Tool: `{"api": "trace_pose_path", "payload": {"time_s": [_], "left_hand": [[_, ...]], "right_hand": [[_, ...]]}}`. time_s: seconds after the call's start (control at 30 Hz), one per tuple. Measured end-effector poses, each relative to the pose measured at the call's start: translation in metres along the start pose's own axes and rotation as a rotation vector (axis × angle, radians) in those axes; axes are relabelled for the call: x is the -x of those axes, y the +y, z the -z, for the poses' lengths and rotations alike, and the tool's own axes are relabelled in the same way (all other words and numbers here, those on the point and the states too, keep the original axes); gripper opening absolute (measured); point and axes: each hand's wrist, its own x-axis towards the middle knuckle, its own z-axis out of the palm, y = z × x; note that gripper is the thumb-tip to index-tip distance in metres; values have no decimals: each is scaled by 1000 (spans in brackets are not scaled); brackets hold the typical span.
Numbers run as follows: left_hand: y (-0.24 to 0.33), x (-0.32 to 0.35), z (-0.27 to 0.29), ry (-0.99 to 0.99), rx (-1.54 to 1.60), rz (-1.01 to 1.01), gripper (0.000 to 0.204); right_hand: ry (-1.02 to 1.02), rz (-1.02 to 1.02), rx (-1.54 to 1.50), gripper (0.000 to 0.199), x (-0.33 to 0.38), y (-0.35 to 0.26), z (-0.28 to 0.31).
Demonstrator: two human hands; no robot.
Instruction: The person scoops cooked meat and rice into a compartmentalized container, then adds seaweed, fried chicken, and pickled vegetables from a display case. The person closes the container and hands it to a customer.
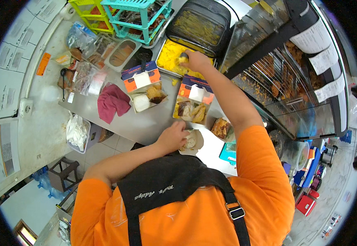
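Note:
My right hand (197, 61) is closed round a dark-handled utensil (184, 56) whose lower end dips into bright yellow food (171, 53), probably rice, in a metal tray (159, 61). The utensil's exact kind is hard to make out. Close to my body, my left hand (173, 136) grips the left side of a small paper box (199, 144) with white rice in it. Two printed boxes stand between my hands and to the left: one (183, 119) holds rice and golden fried pieces, the other (139, 104) has white rice and a browned piece.
A glass display cabinet (268, 82) of fried food rises at the right. The tray's black lid (197, 24) leans up behind it. A maroon cloth (113, 102), turquoise rack (145, 24) and plastic tubs (123, 54) are at the left. Another filled box (220, 128) sits beside my right arm.

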Motion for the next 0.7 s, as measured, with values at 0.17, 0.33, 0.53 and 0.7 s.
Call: {"api": "trace_pose_path", "payload": {"time_s": [0.17,0.33,0.53,0.7], "left_hand": [[-5,3,-13,82,207,99,45],[-18,4,-19,102,221,141,48],[-17,3,-12,144,328,154,46],[-15,4,-10,149,352,179,46]], "right_hand": [[281,-37,-167,64,80,4,21],[403,7,-256,61,189,1,13],[211,205,-63,64,319,-17,-48],[-19,295,47,76,350,-22,-95]]}}
